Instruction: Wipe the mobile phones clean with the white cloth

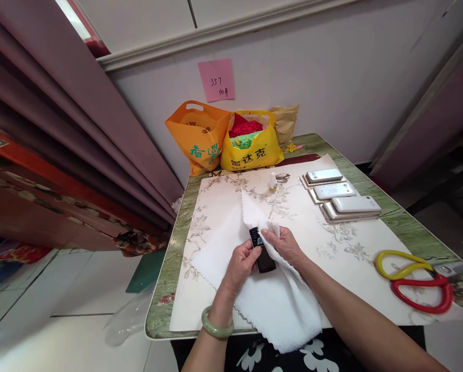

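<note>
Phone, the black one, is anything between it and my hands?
The left hand grips the phone bare, with nothing between them. The right hand holds a fold of the cloth against the phone's right edge, so the cloth lies between that hand and the phone.

On the wall above the table, a pink sticky note (pixel 216 79) carries the handwritten number 357, with two small scrawled characters beneath it that I cannot make out. The orange bag (pixel 198 135) against the wall bears two large green Chinese characters, seemingly 奇遇. The yellow bag (pixel 250 150) beside it has three dark green characters across its front: the last two read 达克, the first is unclear. The black phone (pixel 260 253), lying against the white cloth (pixel 278 305), shows a bluish screen mark too small to read.
</note>
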### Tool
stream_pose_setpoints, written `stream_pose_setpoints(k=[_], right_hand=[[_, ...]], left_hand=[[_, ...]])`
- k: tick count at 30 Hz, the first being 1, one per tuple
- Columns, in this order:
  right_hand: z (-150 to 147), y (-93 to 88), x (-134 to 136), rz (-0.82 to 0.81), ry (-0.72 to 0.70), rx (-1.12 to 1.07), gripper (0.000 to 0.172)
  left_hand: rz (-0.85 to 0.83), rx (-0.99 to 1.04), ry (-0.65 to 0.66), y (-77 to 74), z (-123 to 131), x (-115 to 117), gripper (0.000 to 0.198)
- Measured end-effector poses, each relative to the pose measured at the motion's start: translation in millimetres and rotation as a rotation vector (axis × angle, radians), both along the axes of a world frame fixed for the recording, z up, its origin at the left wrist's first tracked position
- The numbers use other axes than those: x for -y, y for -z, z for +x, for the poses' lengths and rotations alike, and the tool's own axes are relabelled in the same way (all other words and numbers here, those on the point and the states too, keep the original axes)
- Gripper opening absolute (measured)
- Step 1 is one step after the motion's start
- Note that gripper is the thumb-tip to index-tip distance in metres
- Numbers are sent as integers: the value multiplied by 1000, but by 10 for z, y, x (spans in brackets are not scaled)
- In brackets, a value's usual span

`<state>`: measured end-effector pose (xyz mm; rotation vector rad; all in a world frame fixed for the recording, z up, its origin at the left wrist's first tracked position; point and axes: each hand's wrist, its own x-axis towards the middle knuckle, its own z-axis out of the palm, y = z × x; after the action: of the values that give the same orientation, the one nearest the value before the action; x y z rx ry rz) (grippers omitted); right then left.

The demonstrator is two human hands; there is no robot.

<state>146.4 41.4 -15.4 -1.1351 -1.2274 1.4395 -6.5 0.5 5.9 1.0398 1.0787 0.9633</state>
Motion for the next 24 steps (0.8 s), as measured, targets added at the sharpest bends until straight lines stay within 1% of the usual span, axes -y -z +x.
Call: stream_pose_setpoints(k=[3,5,7,10,12,17,19,20,24], right_hand=[[-15,0,-10,-32,39,-21,48],[-23,23,-17,-32,59,0,48],[-27,52,-21,-8,50,47,46],[-22,73,-8,47,-29,122,40],[-14,64,11,81,-78,157,36],[3,34,43,143,-98,182,37],[5,35,45,129,-103,137,38],[6,37,43,111,-101,113,39],[13,48,14,6,-54,51,47]], left_hand=[[-13,24,70,-14,-6,2,39],[-20,67,48,-10,1,-5,39],[-19,78,-43,12,10,-17,40],[0,31,-261,70,18,-41,41],[10,20,-373,106,20,-56,42],[35,107,-479,126,20,-77,42],[28,128,-488,116,12,-74,41],[21,123,-468,110,6,-70,40],[-15,80,-318,83,-24,-34,35]])
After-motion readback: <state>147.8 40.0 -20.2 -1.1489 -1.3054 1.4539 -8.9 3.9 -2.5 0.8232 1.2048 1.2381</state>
